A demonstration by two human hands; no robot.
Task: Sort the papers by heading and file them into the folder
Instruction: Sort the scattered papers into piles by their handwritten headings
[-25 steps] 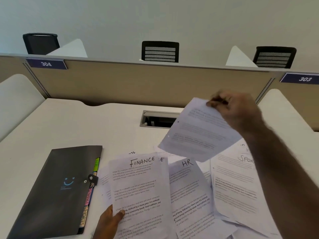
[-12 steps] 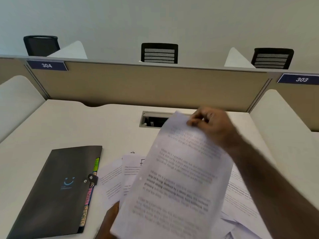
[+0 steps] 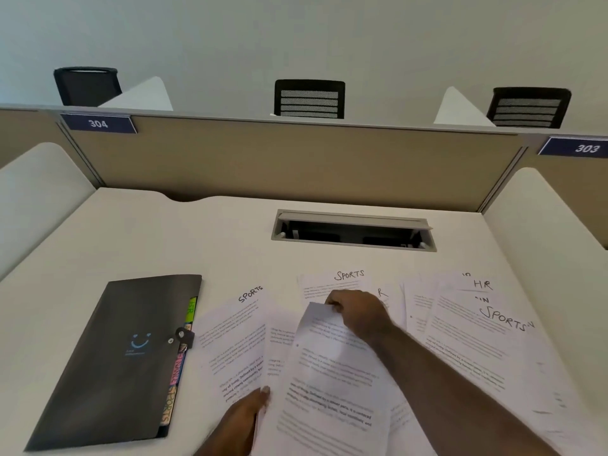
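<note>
Sorting is under way and nothing looks filed yet. The right hand [image 3: 357, 312], at centre frame, has its grip pinched on the top edge of a loose sheet [image 3: 329, 373], its heading hidden. The left hand [image 3: 245, 413], at the bottom edge, rests its fingers against the lower papers; whether that grip clamps anything I cannot tell. Papers headed SPORTS [image 3: 237, 327] and HR [image 3: 473, 327] fan across the tabletop [image 3: 131, 235]. The black folder [image 3: 108, 363] lies closed at lower left. Next, probably, read the heading and match its pile.
</note>
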